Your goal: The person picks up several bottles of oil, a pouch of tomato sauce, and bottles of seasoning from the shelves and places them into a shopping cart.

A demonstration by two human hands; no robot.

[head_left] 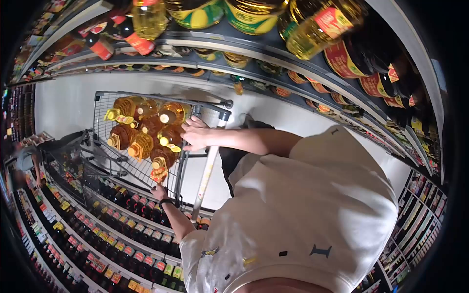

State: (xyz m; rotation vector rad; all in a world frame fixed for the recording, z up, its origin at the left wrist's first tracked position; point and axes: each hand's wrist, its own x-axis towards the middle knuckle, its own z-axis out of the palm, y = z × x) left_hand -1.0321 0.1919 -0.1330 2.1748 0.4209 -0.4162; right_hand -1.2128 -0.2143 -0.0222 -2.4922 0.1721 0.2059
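My left hand (159, 192), with a dark band at the wrist, is at the cart's lower side. Its fingers close on the end of an oil bottle (159, 171) with a red and yellow label; they are partly hidden. My right hand (195, 134) lies with fingers apart at the basket's handle end, beside an oil bottle with a yellow label (170, 143). Whether it touches that bottle is unclear. Several more bottles of golden oil (141, 145) stand or lean in the wire shopping cart (101, 119).
The cart's push bar (205, 183) is between the basket and my body. Shelves with large oil bottles (249, 17) run along the top, and shelves of dark bottles (132, 251) along the bottom. Another person (27, 158) bends at the far left, near another cart (73, 168).
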